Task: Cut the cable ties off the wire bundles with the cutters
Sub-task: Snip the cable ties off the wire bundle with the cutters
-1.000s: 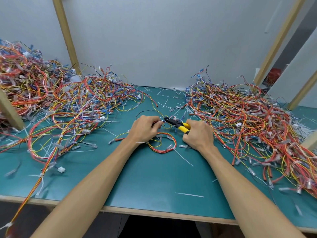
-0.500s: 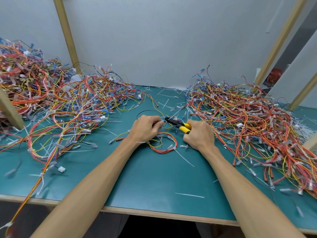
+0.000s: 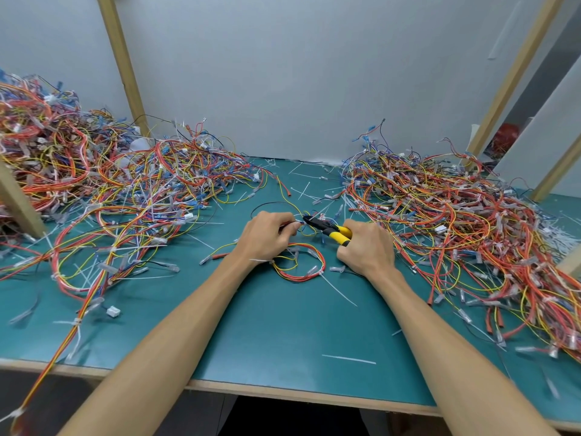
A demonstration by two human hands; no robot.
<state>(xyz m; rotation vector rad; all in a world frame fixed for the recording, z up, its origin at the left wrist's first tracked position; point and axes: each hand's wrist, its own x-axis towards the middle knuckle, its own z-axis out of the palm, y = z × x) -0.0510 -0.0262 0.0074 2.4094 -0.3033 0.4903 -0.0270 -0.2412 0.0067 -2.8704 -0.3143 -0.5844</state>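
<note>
No shift: cutters (image 3: 330,230) in right fingers (image 3: 345,250), bundle (image 3: 303,273) in left fingers (image 3: 288,228), cable tie indiscernible.

We count 2 tangled multicoloured wire heaps (image 3: 119,184) (image 3: 456,221), 1 small red-yellow wire loop (image 3: 301,272), 1 yellow-handled black cutter (image 3: 333,231) and 2 bare hands (image 3: 267,239) (image 3: 367,250).

Light on my feed was even and fairly bright, seemingly from overhead, leaving only faint soft shadows under the wire piles (image 3: 94,190) on the worktop (image 3: 298,335). The wide lens tilted the wooden posts (image 3: 122,64) outward, and wires near the frame edges looked smeared; the centre was sharp.
</note>
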